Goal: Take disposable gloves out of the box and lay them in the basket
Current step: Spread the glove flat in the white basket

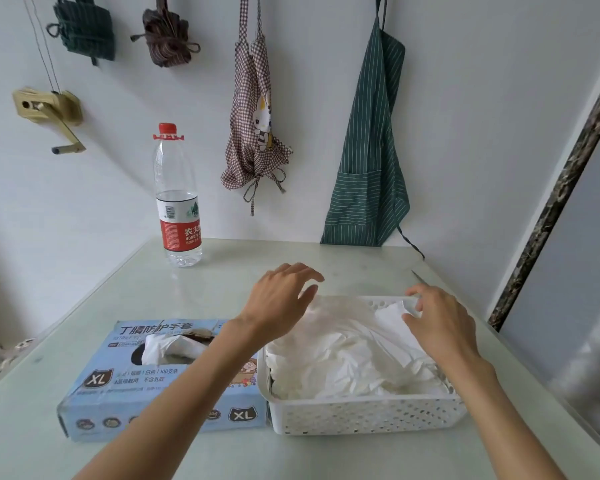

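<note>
- The pale glass-topped table (94,306) carries everything and stands against a white wall.
- On that wall hang 2 aprons: a green striped apron (368,161) at the right and a checked apron (253,133) with a cartoon rabbit near the middle.
- The blue glove box (118,393), marked XL, lies flat at the near left of the table; a white glove (168,348) sticks up through its torn top opening.
- The white perforated basket (361,415) sits just beside the box on its right, touching it or nearly so.
- A heap of white gloves (350,355) fills the basket, rumpled and rising above its rim.
- The left hand (278,299) hovers over the basket's far left corner, fingers spread and loosely bent, the thumb close to the topmost glove.
- The right hand (440,320) is at the far right of the heap, fingertips on a glove's edge; whether it pinches cannot be told.
- A water bottle (177,202) with a red cap stands upright at the table's far left, well apart from the box.
</note>
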